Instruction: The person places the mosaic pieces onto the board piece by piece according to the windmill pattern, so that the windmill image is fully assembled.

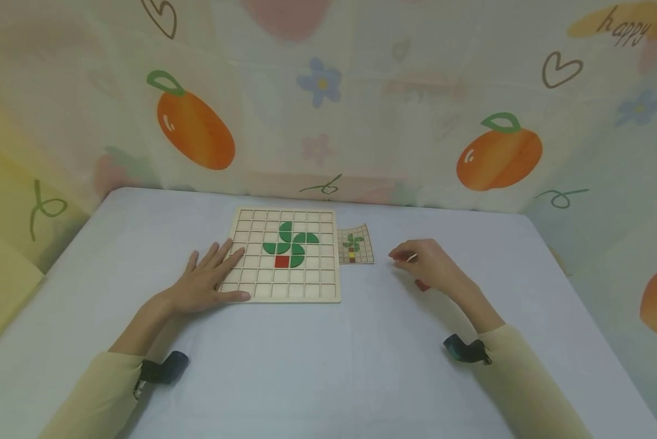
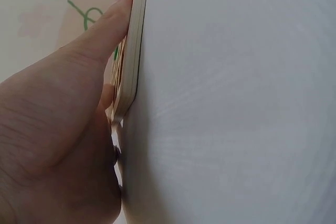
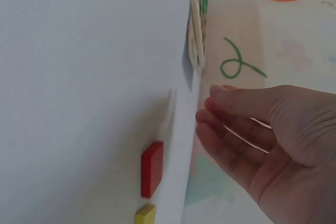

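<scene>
A square wooden grid board lies on the table, with several green pieces in a pinwheel and a red square below them. My left hand rests across the board's left edge with its fingers spread; in the left wrist view its thumb lies along the board's near side. Right of the board, my right hand is held above the table, fingers loosely bent, nothing seen between them. Below it lies a red block, with a yellow block close by, partly cut off in the right wrist view.
A small pattern card, printed with a green pinwheel and coloured squares, touches the board's right side. White cloth covers the table. Behind it hangs a curtain printed with oranges and flowers.
</scene>
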`<act>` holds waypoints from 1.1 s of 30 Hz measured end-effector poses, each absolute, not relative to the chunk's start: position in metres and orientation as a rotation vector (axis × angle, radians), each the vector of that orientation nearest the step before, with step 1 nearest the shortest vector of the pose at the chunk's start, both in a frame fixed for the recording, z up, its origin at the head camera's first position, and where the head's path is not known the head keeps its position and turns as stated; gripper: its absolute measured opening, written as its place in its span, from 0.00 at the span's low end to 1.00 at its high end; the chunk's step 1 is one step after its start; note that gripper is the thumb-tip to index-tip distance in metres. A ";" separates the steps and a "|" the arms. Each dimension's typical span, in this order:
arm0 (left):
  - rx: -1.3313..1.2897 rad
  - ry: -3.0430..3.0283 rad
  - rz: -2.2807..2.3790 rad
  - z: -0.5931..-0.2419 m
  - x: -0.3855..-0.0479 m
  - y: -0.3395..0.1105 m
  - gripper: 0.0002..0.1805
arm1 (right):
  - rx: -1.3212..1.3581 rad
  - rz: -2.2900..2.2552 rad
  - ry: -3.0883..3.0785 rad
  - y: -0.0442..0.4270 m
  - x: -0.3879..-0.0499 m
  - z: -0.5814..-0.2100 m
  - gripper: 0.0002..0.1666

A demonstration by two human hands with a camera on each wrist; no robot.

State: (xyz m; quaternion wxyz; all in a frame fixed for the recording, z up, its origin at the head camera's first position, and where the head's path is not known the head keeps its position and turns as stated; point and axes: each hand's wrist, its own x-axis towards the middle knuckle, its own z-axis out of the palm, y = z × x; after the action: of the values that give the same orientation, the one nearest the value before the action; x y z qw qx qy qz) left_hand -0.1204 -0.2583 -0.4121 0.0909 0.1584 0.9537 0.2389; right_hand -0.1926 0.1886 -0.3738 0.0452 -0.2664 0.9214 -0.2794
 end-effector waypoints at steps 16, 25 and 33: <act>0.433 2.825 0.697 -0.408 -0.119 -0.256 0.55 | -0.672 -0.847 2.773 0.240 -0.180 -0.376 0.13; 0.421 2.824 0.678 -0.409 -0.119 -0.257 0.55 | -0.707 -0.828 2.791 0.261 -0.174 -0.380 0.14; 0.412 2.829 0.670 -0.409 -0.119 -0.256 0.56 | -0.594 -0.789 2.800 0.269 -0.169 -0.382 0.15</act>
State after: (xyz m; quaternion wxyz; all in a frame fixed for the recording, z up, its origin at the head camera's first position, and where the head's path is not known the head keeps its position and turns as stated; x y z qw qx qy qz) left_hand -0.1190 -0.2561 -0.4089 0.1024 0.1396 0.9584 0.2270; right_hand -0.1686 0.2694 -0.3825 0.0863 -0.1992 0.9395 -0.2648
